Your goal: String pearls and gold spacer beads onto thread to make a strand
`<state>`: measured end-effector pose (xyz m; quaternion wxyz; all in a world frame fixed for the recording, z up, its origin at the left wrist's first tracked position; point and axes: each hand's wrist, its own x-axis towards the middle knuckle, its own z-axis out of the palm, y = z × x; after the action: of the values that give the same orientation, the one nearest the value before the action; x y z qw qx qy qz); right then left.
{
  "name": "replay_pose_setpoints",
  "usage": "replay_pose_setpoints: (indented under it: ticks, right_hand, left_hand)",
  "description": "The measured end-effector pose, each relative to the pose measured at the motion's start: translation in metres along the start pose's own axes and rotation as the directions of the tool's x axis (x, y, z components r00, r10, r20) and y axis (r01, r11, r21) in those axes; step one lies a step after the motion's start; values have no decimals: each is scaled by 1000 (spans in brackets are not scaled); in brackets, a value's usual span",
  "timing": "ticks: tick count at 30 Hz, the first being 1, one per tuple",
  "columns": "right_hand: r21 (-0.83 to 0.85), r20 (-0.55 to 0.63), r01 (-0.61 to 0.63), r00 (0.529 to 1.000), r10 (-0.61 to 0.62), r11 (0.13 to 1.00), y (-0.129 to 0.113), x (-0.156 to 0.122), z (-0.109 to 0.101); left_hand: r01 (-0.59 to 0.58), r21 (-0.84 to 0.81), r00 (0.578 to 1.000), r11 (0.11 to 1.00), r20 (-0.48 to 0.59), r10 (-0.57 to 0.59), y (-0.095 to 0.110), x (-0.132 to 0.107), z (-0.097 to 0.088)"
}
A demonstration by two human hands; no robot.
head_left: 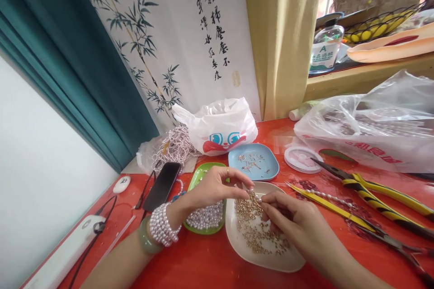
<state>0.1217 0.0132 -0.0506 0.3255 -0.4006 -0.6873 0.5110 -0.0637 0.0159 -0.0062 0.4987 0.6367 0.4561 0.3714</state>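
Observation:
My left hand (220, 188) and my right hand (290, 211) are close together over a cream plate (244, 255) of small gold-coloured beads (254, 241). Thumb and fingers of the left are drawn together near a tiny pale piece, too small to name. In a pinch, the right hand's fingertips meet at a small white pearl bead (260, 199). Beneath my left wrist, a green tray (205, 231) holds many pale pearl beads (207, 214). Pearl strands (164, 226) and a green bangle (148, 237) circle that wrist.
A blue plate (233, 158) with small metal bits stands behind. Yellow tweezers (335, 207) and yellow-black pliers (369, 194) lie right, before a plastic bag (366, 140). Left are a phone (162, 186), a power strip (64, 253) and cables. A white bag (220, 122) and bead strands (176, 146) sit behind.

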Motion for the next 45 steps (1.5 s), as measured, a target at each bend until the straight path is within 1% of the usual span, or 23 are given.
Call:
replay_pose_setpoints:
  ticks: [2, 3, 4, 5, 6, 7, 8, 11, 14, 18, 21, 27, 32, 37, 40, 43, 45]
  right_hand:
    - [35, -17, -12, 1000, 13, 999, 2, 0, -1]
    - [54, -24, -21, 999, 22, 998, 3, 1, -1]
    - [72, -26, -31, 999, 33, 997, 4, 1, -2]
    - [88, -28, -39, 999, 41, 995, 5, 1, -2]
    - [100, -29, -43, 999, 46, 994, 5, 1, -3]
    - [106, -30, -44, 998, 48, 993, 5, 1, -3]
    - [105, -33, -43, 998, 47, 994, 5, 2, -4]
    - [96, -44, -46, 998, 50, 994, 1, 3, -6]
    - [121, -62, -63, 996, 71, 991, -6, 3, -8]
    - [165, -70, -69, 994, 81, 984, -12, 3, -9]
    - [174, -52, -69, 995, 80, 982, -13, 3, -9]
    - [172, -87, -59, 993, 75, 983, -12, 4, -9]
    - [138, -61, -50, 996, 59, 989, -3, 3, -8]
    - [201, -94, -35, 994, 55, 979, -1, 2, -5]
    - [209, -77, -30, 996, 47, 978, -5, 0, -5]
    - [193, -71, -24, 997, 38, 981, -6, -1, -5]
    - [178, -68, -25, 997, 38, 984, -4, -3, -4]
  left_hand:
    - [-17, 56, 999, 998, -31, 19, 2, 2, -10]
    - [-32, 117, 996, 993, -73, 41, 1, 3, -18]
    - [-51, 221, 988, 974, -130, 81, 0, 5, -26]
    - [-36, 354, 981, 935, -166, 101, -3, 6, -34]
    - [22, 512, 981, 859, -177, 81, -6, 8, -43]
    - [87, 652, 982, 754, -185, 46, -10, 9, -51]
    - [113, 689, 983, 715, -184, 22, -15, 10, -59]
    - [136, 740, 986, 659, -166, -18, -28, 13, -74]
    - [144, 772, 988, 620, -144, -51, -37, 14, -79]
    - [146, 800, 989, 582, -127, -74, -40, 14, -83]
    - [162, 822, 986, 546, -161, -50, -40, 15, -84]
    - [200, 853, 977, 482, -211, -32, -40, 15, -82]
    - [221, 855, 972, 469, -232, -35, -42, 17, -76]
    - [252, 829, 960, 499, -279, -21, -43, 17, -72]
    - [255, 784, 952, 567, -306, -5, -39, 17, -66]
    - [215, 695, 954, 686, -299, 4, -30, 17, -54]
    - [174, 607, 964, 776, -267, -7, -23, 15, -42]
